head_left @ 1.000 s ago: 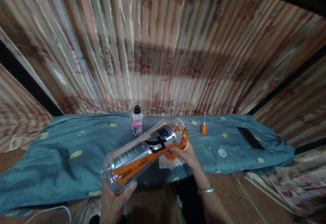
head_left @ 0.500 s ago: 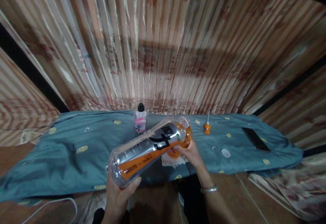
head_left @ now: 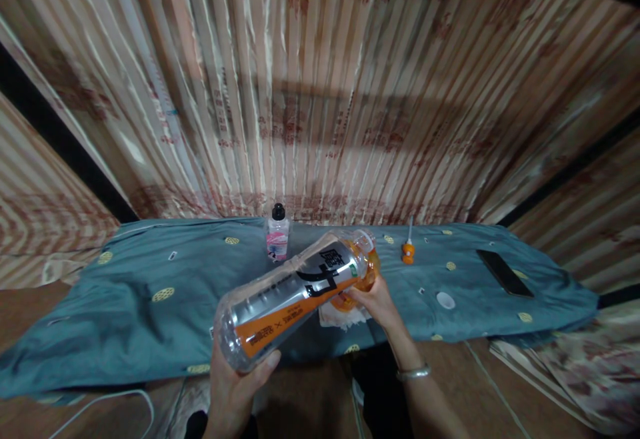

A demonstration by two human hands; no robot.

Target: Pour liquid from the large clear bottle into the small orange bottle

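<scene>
A large clear plastic drink bottle (head_left: 295, 299) with a silver and orange label lies tilted in the air, its open mouth toward the right. My left hand (head_left: 240, 386) is closed around its base. My right hand (head_left: 375, 302) grips an orange see-through bottle (head_left: 369, 269) behind the big bottle's neck. The two necks overlap, so I cannot tell whether they touch. Beneath the orange bottle a white cloth or tissue (head_left: 343, 318) lies on the blue-green sheet. Any liquid passing between the bottles cannot be made out.
Behind stands a clear bottle (head_left: 278, 236) with a black cap and pink label. To the right are an orange spray or pump top (head_left: 408, 252) with a tube, a white round cap (head_left: 445, 300) and a black phone (head_left: 504, 272). A striped curtain (head_left: 320, 92) hangs behind the sheet-covered surface (head_left: 125, 292).
The view has shifted very slightly. Both hands keep their hold, and the big bottle stays tilted almost as before.
</scene>
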